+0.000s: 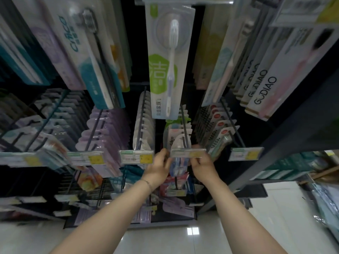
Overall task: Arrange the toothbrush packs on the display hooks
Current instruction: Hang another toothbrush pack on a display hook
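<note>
A toothbrush pack [177, 142] with a white, red and blue card hangs at the front of a dark display hook [184, 125] in the middle row. My left hand [159, 166] grips the pack's left edge just below the hook's price tag [187, 153]. My right hand [202, 165] holds its right edge under the same tag. The pack's lower part [177, 166] shows between my two hands. Behind it on the hook sit a few more packs, one with a green top.
Neighbouring hooks carry full rows of packs: white ones [144, 123] to the left, lilac ones [104, 132] further left, red-dotted ones [218, 129] to the right. A green-and-white pack [167, 61] hangs overhead. A dark shelf upright [293, 129] stands right; pale tiled floor [183, 239] lies below.
</note>
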